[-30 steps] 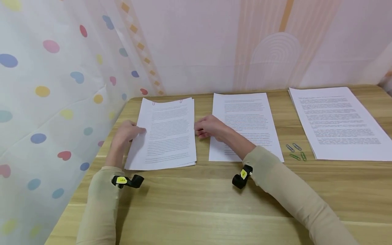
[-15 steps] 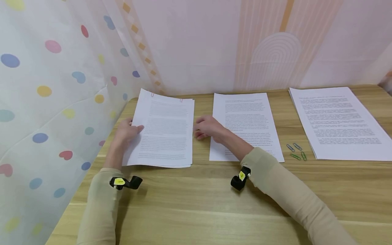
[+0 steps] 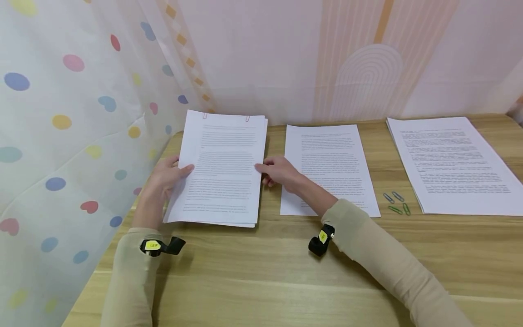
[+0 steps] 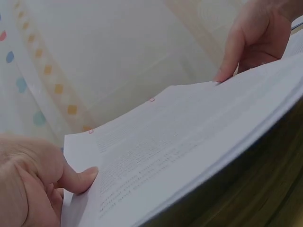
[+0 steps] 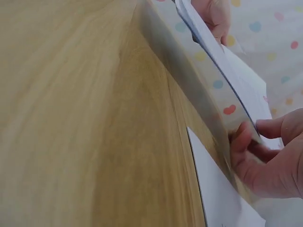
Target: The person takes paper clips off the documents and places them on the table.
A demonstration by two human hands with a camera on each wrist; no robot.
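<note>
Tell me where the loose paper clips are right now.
In the head view, the paper clips lie on the table's right, between the middle sheet and the right stack.

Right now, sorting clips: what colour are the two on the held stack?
Pink, clearest in the head view.

Both hands (image 3: 222,174) curled, gripping.
</note>
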